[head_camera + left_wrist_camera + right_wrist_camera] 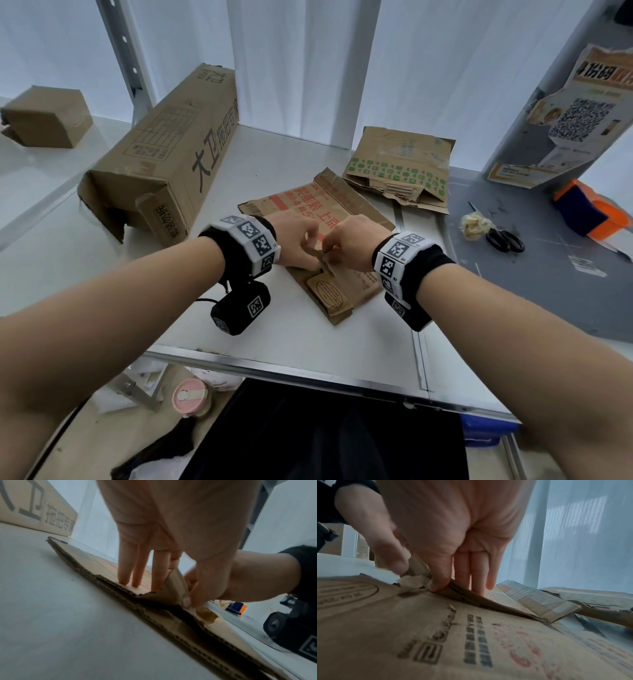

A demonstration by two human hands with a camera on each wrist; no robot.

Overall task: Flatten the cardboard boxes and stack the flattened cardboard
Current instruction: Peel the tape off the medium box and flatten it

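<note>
Pinching cardboard flap [323,262], both grips

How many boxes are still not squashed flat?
2. The long box lies on the white table, left of the hands. The small box sits far left on another table. More may be hidden out of view.

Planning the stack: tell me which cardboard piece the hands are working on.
The flattened box with red print, under both hands; the green-patterned one lies untouched behind it.
</note>
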